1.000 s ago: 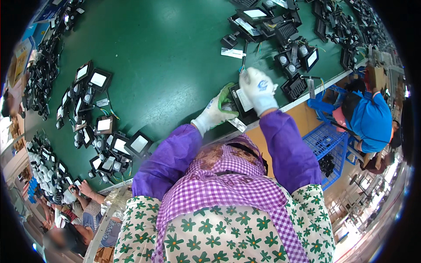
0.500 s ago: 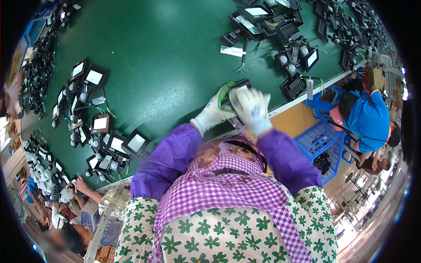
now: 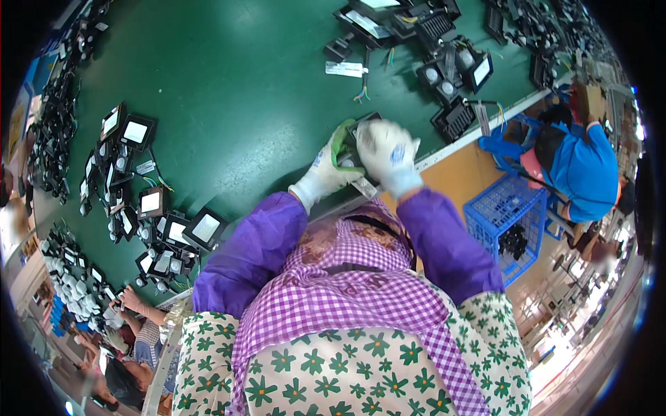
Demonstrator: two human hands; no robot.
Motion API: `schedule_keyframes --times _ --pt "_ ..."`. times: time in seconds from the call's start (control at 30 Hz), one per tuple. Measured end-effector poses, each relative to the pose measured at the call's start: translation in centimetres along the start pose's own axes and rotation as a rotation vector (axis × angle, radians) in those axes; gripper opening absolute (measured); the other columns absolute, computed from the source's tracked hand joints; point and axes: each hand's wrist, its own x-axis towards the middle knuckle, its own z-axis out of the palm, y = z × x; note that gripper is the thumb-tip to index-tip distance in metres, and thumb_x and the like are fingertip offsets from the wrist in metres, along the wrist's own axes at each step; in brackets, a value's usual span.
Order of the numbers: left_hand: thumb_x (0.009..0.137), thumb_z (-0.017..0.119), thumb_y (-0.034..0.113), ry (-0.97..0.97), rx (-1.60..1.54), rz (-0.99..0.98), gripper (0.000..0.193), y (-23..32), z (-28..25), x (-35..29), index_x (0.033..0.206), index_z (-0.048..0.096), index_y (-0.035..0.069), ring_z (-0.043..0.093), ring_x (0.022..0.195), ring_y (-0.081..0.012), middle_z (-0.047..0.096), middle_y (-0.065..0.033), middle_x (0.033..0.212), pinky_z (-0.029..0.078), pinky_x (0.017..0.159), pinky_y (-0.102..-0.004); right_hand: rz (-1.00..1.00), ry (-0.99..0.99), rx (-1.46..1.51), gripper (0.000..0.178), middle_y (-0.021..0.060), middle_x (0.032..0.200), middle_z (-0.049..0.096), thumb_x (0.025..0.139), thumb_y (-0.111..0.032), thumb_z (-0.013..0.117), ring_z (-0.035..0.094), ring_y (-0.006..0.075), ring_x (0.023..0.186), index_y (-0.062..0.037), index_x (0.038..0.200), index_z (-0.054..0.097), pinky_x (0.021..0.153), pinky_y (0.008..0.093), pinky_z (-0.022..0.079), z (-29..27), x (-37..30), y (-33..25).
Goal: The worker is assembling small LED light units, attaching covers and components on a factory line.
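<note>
At the table's near edge, a black floodlight point(image 3: 368, 119) lies between my hands, mostly covered by them. My left hand point(image 3: 329, 166), in a white glove with green palm, grips the lamp's left side, thumb and fingers apart around it. A pale round part shows between them. My right hand point(image 3: 388, 154), also in a white glove, is curled over the lamp's face with its fingers bent in. Whatever those fingers hold, if anything, is hidden. A pale label tag point(image 3: 364, 187) hangs by the table edge below the lamp.
More floodlights point(image 3: 207, 227) with loose wires are heaped on the green table point(image 3: 229, 104) at left. Another pile point(image 3: 437, 28) lies at the far right. A blue crate point(image 3: 505, 229) stands right, below table height, near a seated person in blue point(image 3: 583, 173). Another person's hand point(image 3: 129, 299) is lower left.
My right hand has shifted slightly across the lamp, and its fingers now look more curled. My left hand keeps its hold. The whole view has shifted a little.
</note>
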Motion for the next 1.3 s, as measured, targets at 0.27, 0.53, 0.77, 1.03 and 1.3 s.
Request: schedule_keyframes --times 0.27,0.53,0.77,1.03,1.3 --pt "0.067 0.079 -0.001 0.052 0.012 0.001 0.102 0.1 0.6 -0.5 0.155 0.027 0.008 0.055 0.120 -0.0186 0.052 -0.0110 0.137 0.049 0.100 -0.0327 0.098 0.174 -0.084 0.016 0.0080 0.076 0.061 0.078 -0.023 0.071 0.063 0.0279 0.073 -0.0139 0.085 0.061 0.066 0.0443 0.050 0.7 -4.1 0.0" --pt "0.069 0.077 0.000 0.052 0.061 -0.161 0.100 1.3 0.5 -1.2 0.155 0.026 0.008 0.058 0.112 -0.0198 0.056 -0.0103 0.128 0.049 0.098 -0.0338 0.563 0.086 0.001 0.030 0.0199 0.078 0.065 0.094 -0.029 0.058 0.064 0.0412 0.074 -0.0034 0.078 0.058 0.069 0.0503 0.049 -3.0 -2.1 6.0" --pt "0.070 0.075 -0.003 0.139 -0.007 -0.127 0.100 1.5 1.9 -1.6 0.155 0.023 0.006 0.057 0.114 -0.0191 0.053 -0.0106 0.133 0.050 0.098 -0.0337 0.294 0.006 0.050 0.021 0.0170 0.076 0.064 0.089 -0.026 0.063 0.064 0.0381 0.071 -0.0072 0.082 0.059 0.066 0.0495 0.051 -0.8 -6.0 1.3" --pt "0.070 0.077 -0.002 0.095 -0.006 -0.120 0.101 0.5 0.9 -1.3 0.155 0.023 0.003 0.054 0.122 -0.0210 0.049 -0.0125 0.140 0.047 0.102 -0.0337 0.344 -0.153 -0.028 0.019 0.0169 0.082 0.066 0.091 -0.024 0.058 0.065 0.0387 0.078 -0.0059 0.085 0.056 0.072 0.0509 0.051 -1.6 -3.6 2.7" --pt "0.069 0.078 0.000 0.032 0.056 -0.146 0.100 1.9 1.0 -0.4 0.154 0.025 0.004 0.049 0.128 -0.0206 0.047 -0.0128 0.142 0.043 0.109 -0.0333 0.154 -0.129 -0.020 0.021 0.0157 0.088 0.066 0.093 -0.027 0.056 0.064 0.0378 0.086 -0.0066 0.091 0.056 0.076 0.0494 0.050 -0.7 4.2 2.0"
